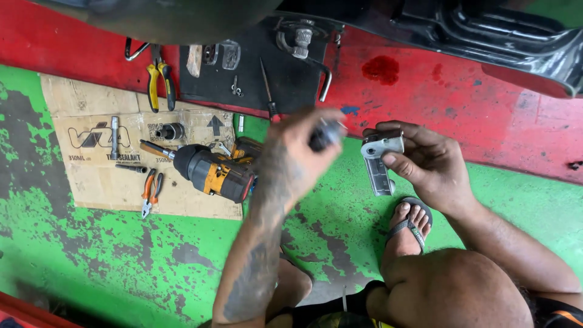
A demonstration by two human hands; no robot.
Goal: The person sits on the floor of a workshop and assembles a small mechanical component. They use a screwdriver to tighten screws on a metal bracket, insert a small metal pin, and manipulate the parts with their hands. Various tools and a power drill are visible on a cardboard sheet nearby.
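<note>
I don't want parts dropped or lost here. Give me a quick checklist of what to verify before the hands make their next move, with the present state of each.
1. Right hand grips the small metal part securely: ok, fingers wrap it.
2. Left hand holds its dark tool firmly: cannot tell, blurred.
3. Tool tip lined up with the part: cannot tell, apart and blurred.
4. Power drill resting stably on the cardboard: ok.
5. Pliers within sight: ok, on the cardboard.
6. Sandalled foot away from loose tools: ok.

Cordless drill (215, 172), two pliers (161, 84) (150, 191), sockets on flattened cardboard (91, 188)
</note>
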